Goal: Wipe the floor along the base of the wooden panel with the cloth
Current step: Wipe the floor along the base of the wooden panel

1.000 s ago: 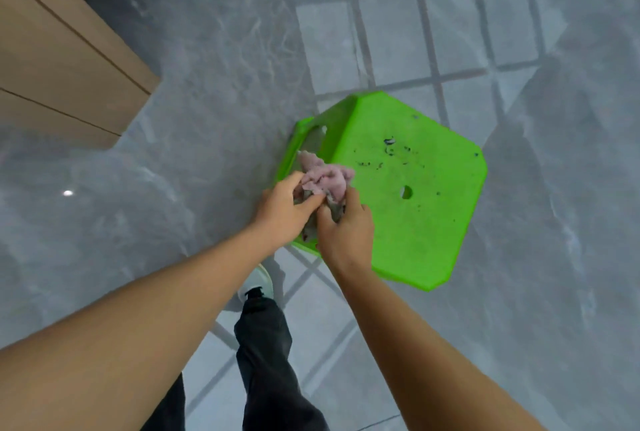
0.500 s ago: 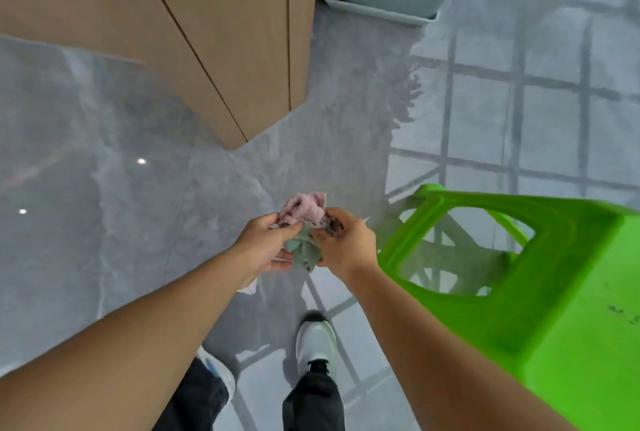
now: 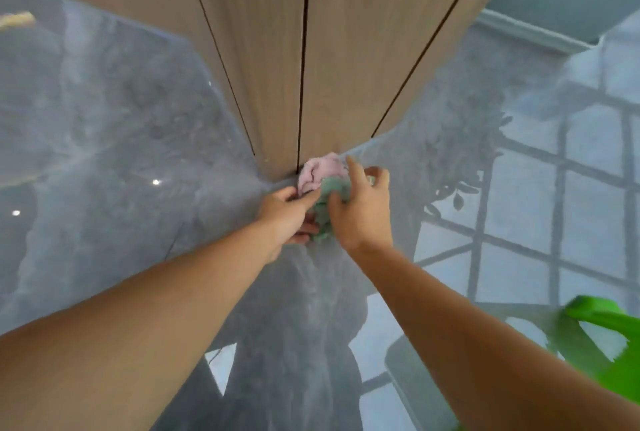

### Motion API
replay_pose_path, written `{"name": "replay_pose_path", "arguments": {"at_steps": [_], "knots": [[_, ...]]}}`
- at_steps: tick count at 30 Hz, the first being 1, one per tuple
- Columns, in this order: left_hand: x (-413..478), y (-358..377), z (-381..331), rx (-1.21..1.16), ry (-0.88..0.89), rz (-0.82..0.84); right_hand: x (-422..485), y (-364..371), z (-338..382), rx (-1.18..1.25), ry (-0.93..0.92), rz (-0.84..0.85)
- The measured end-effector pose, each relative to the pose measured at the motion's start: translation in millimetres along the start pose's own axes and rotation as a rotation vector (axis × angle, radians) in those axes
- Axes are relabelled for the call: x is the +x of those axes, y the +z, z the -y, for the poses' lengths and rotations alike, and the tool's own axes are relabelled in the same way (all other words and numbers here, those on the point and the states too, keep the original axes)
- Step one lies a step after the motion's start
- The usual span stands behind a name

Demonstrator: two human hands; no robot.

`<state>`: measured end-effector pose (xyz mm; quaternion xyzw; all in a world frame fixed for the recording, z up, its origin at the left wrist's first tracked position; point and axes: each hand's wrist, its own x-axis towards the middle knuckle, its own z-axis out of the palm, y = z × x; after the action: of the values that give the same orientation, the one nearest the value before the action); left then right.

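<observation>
Gripping the bunched cloth (image 3: 323,184), both hands (image 3: 287,215) (image 3: 363,212) press it at the wooden panel (image 3: 301,49) base.

the crumpled fabric cloth (image 3: 323,184) is pale pink at its top and muted green below. at twelve o'clock the light tan wooden panel (image 3: 270,49) shows fine vertical grain and thin dark seams. the glossy stone floor (image 3: 114,139) is grey with whitish marbled veining. at five o'clock sits a bright green plastic stool (image 3: 609,347).
</observation>
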<state>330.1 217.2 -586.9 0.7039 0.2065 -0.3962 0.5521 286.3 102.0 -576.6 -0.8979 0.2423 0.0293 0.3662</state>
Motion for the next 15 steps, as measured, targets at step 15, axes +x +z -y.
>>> {"name": "replay_pose_path", "arguments": {"at_steps": [15], "knots": [[-1.3, -102.4, 109.2, 1.102, 0.288, -0.641, -22.2, 71.6, -14.1, -0.394, -0.51, 0.171]]}}
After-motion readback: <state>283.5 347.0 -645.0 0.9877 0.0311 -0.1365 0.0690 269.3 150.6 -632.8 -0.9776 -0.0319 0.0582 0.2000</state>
